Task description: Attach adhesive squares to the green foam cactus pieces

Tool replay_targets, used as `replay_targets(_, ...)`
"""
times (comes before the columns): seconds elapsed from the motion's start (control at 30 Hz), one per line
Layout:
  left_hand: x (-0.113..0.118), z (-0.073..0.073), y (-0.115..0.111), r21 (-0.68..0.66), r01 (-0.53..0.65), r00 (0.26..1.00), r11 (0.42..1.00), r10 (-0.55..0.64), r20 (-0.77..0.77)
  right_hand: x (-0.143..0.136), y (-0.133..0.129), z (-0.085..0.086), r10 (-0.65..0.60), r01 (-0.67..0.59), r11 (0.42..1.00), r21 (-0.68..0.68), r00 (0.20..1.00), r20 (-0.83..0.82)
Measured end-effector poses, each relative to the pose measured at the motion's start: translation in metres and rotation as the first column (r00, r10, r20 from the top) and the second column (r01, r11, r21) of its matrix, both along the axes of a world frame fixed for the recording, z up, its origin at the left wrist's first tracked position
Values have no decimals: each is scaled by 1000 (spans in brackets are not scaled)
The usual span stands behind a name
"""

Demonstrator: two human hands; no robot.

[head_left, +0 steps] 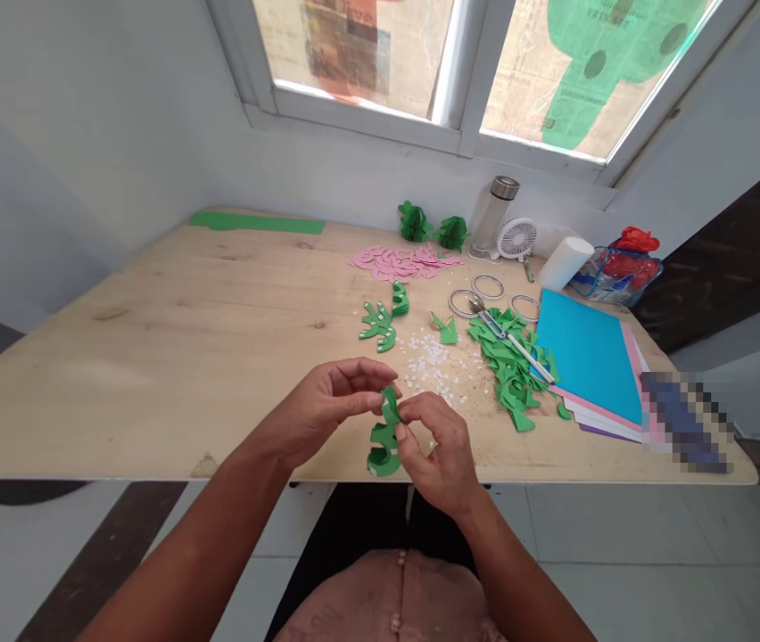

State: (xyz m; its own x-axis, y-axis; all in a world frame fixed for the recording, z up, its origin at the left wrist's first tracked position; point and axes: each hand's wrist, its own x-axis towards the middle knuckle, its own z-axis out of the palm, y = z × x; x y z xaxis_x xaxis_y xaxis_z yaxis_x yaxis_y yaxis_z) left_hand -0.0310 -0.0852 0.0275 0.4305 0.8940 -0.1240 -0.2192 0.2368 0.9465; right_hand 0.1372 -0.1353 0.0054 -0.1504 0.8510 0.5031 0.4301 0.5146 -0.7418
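Note:
Between my hands, just above the table's front edge, is a green paper cutout [384, 435] with curved lobes and small white patches. My left hand [334, 397] pinches its upper end between thumb and fingers. On the right side, the thumb and forefinger of my right hand [440, 455] grip the same cutout near its middle. Beyond them lie more green cutouts [378, 325] with white squares on them, and a small green stack [400, 299]. Tiny white paper bits [434, 361] are scattered to the right of these.
Green scraps [514, 374] lie at the right under a long-handled tool [520, 343], near several silver rings [488, 286]. Blue paper sheets [587, 348] are further right. Pink cutouts [403, 263], a bottle [493, 214], a small fan [516, 239] and a white roll [565, 262] sit toward the wall.

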Motion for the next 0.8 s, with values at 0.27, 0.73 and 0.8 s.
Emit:
replay_targets(0.27,7,3,-2,-72,-25,997,997,30,66,1,0,0,26,-31,994,-100,998,-52)
replay_targets(0.73,17,-2,-11,-138,2,969,990,32,244,6,2,-10,5,-308,841,-444,826,-563)
replay_targets(0.8,16,-2,-12,-137,69,967,988,-32,253,5,1,-10,-6,-394,797,-458,753,-658)
